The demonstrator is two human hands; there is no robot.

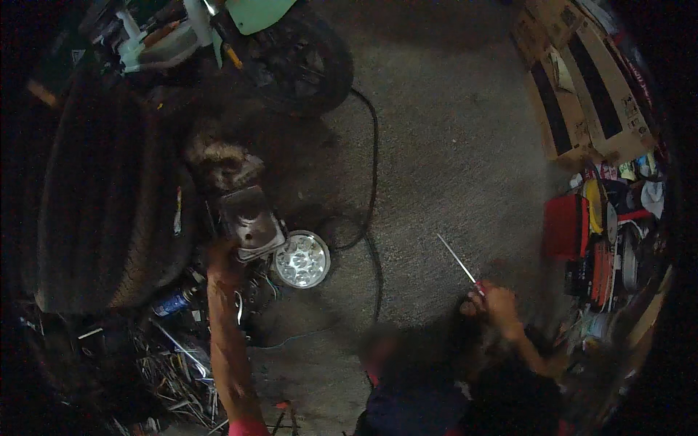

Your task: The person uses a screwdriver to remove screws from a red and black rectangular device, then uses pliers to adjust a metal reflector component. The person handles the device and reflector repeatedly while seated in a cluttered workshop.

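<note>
My left hand (pixel 224 254) reaches forward on the left, at the near edge of a squarish, greasy metal part (pixel 251 219). Its fingers are dark and smeared, so whether they grip the part cannot be made out. Right beside that part is a round lamp (pixel 302 259) with several bright reflector cups, some thin wires near it. On the right, my right hand (pixel 500 307) is closed round the red handle of a screwdriver (pixel 459 262). Its long thin shaft points forward and left over the concrete floor.
Large tyres (pixel 102 211) stand at the left, with a motorcycle wheel (pixel 302 69) at the top. A black hose (pixel 376 152) curves over the floor (pixel 451 145). Scattered tools (pixel 178 370) lie at lower left. Cardboard boxes (pixel 574 94) and a red case (pixel 566 227) line the right side.
</note>
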